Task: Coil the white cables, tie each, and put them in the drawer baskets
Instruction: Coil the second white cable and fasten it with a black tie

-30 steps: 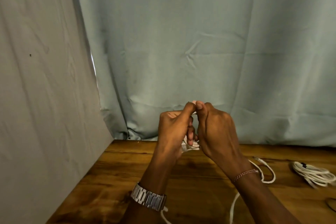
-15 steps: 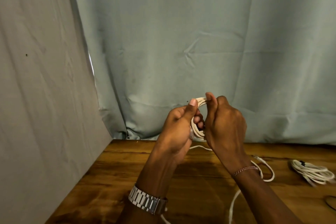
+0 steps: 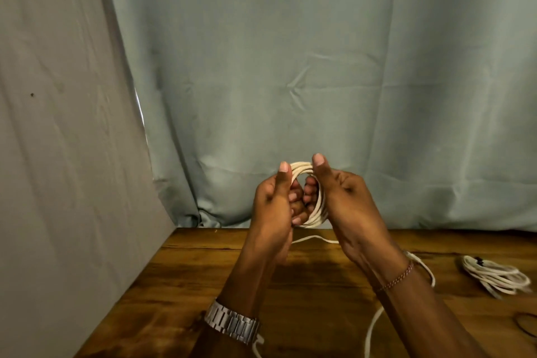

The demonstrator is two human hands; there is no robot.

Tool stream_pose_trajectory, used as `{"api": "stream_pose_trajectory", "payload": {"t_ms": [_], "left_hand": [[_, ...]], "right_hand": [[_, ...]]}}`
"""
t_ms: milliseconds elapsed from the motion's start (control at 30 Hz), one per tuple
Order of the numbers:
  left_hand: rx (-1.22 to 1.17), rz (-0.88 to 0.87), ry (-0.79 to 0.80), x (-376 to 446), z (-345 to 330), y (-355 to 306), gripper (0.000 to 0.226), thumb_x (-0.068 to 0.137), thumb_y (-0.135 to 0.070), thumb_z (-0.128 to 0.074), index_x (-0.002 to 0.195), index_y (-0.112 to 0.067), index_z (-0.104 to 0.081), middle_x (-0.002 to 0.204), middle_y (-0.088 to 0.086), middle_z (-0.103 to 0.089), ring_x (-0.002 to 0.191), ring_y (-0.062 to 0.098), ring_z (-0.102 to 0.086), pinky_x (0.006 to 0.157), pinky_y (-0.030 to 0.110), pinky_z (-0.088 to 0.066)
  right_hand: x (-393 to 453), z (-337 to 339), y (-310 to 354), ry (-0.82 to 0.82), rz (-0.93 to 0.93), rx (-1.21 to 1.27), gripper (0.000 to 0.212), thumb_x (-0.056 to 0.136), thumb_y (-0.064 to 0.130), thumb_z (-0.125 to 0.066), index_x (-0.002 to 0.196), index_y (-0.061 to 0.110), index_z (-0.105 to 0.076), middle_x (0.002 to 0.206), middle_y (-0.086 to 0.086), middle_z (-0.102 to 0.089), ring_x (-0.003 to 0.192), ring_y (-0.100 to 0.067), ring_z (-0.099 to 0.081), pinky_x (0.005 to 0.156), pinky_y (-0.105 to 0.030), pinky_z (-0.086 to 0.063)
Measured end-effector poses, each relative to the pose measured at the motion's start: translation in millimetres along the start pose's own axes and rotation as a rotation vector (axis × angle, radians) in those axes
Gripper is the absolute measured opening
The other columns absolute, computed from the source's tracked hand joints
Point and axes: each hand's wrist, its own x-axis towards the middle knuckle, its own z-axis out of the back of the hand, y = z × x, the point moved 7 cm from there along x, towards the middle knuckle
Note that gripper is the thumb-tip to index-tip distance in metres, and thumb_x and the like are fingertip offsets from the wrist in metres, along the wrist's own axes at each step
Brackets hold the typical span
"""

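Above table edge: white cable coil (image 3: 315, 206), held upright between both hands, off the wooden table (image 3: 180, 279).
Left hand (image 3: 274, 206): fingers curled through the loop, thumb laid on its top.
Right hand (image 3: 347, 200): thumb up against the coil's top, fingers tucked inside; both grip it.
Loose tail (image 3: 374, 331): trails down across the table, not yet wound.
Handling note: keep loops even and pinned flat by the thumbs; feed the tail without twist.
Second bundle (image 3: 494, 276): lies well apart at right.
Drawer baskets: not in view.
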Motion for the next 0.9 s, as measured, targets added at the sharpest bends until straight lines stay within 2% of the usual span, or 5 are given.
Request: {"api": "stream_pose_trajectory", "payload": {"t_ms": [167, 433, 633, 800, 900], "left_hand": [[0.142, 0.006, 0.039, -6, -2, 1, 0.043, 0.106, -0.041, -0.037, 0.075, -0.013, -0.046, 0.053, -0.006, -0.033, 0.041, 0.004, -0.029, 0.039, 0.019, -0.026], [0.289, -0.005, 0.162, -19, -22, 1, 0.048, 0.103, -0.045, -0.037, 0.065, -0.017, -0.047, 0.044, -0.009, -0.04, 0.041, 0.004, -0.036, 0.042, 0.018, -0.031], [0.189, -0.064, 0.101, -13, -10, -9, 0.044, 0.106, -0.037, -0.04, 0.074, -0.013, -0.058, 0.043, -0.009, -0.043, 0.036, 0.002, -0.038, 0.038, 0.017, -0.029], [0.133, -0.02, 0.003, -2, 12, -11, 0.042, 0.102, -0.043, -0.047, 0.073, -0.013, -0.048, 0.053, -0.002, -0.026, 0.044, 0.01, -0.021, 0.044, 0.024, -0.018], [0.077, 0.026, 0.003, 0, 16, -10, 0.047, 0.101, -0.041, -0.049, 0.061, -0.019, -0.042, 0.054, -0.002, -0.023, 0.044, 0.01, -0.018, 0.042, 0.023, -0.017]], "right_hand": [[-4, -3, -6, -0.117, 0.033, 0.011, 0.057, 0.101, 0.054, -0.044, 0.069, 0.011, -0.061, 0.051, 0.003, -0.054, 0.045, -0.014, -0.052, 0.043, -0.025, -0.046], [-8, 12, -3, -0.353, 0.267, -0.237, 0.074, 0.105, 0.055, -0.025, 0.057, 0.005, -0.051, 0.046, -0.008, -0.053, 0.043, -0.018, -0.056, 0.045, -0.032, -0.041], [-6, -4, 6, -0.112, 0.182, -0.204, 0.079, 0.101, 0.06, -0.024, 0.078, -0.007, -0.06, 0.065, -0.024, -0.06, 0.058, -0.03, -0.06, 0.057, -0.035, -0.046], [0, 3, 20, 0.078, 0.127, -0.485, 0.042, 0.108, 0.041, -0.032, 0.094, 0.036, -0.071, 0.092, 0.014, -0.072, 0.086, 0.006, -0.064, 0.078, -0.019, -0.046], [1, 10, 31, 0.192, 0.207, -0.637, 0.029, 0.106, 0.036, -0.043, 0.107, 0.047, -0.069, 0.109, 0.018, -0.07, 0.097, 0.004, -0.063, 0.087, -0.018, -0.048]]}}
